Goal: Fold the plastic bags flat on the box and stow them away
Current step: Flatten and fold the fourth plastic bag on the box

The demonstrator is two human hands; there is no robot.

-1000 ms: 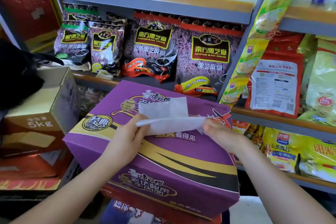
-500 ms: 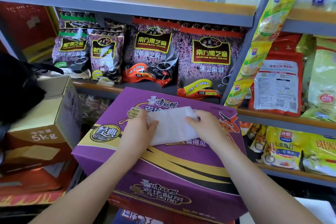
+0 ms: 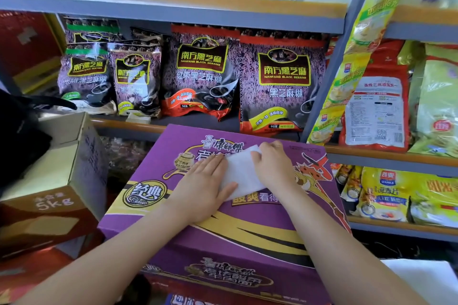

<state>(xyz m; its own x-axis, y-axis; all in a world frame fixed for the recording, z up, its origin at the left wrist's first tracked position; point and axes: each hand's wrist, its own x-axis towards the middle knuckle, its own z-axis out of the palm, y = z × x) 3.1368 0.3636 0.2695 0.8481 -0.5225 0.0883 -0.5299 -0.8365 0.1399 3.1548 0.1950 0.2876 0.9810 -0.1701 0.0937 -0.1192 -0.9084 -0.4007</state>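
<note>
The work surface was the sloping top of a purple carton [image 3: 247,235] printed with gold stripes and Chinese lettering, set in front of grey metal shop shelving [image 3: 173,11] with wooden-edged boards. Beyond the hands, on the shelf just past the carton's far edge, stood a row of dark sesame-paste bags [image 3: 282,86]. Out past the right hand [image 3: 273,168], yellow and red cereal packs [image 3: 376,111] filled the neighbouring bay, with more yellow packs on the shelf below. Off to the left of the left hand [image 3: 205,186] sat a brown cardboard box [image 3: 54,181] marked 5kg, with something black and blurred resting on its top.

The white plastic bag [image 3: 241,176] lay on the carton top between the two hands, touching both. The left hand lay flat, fingers straight and together, pressing down on the bag's left part. The right hand rested on the bag's right part with its fingers bent over the far upper corner; whether they pinched the edge or only pressed it could not be told.

A second earlier the bag had been lifted off the carton, stretched between both hands with one flap hanging open. Half a second earlier it was down on the lid with both hands curled at its ends. Now it was narrower and flatter, and the left palm had spread over it.
</note>
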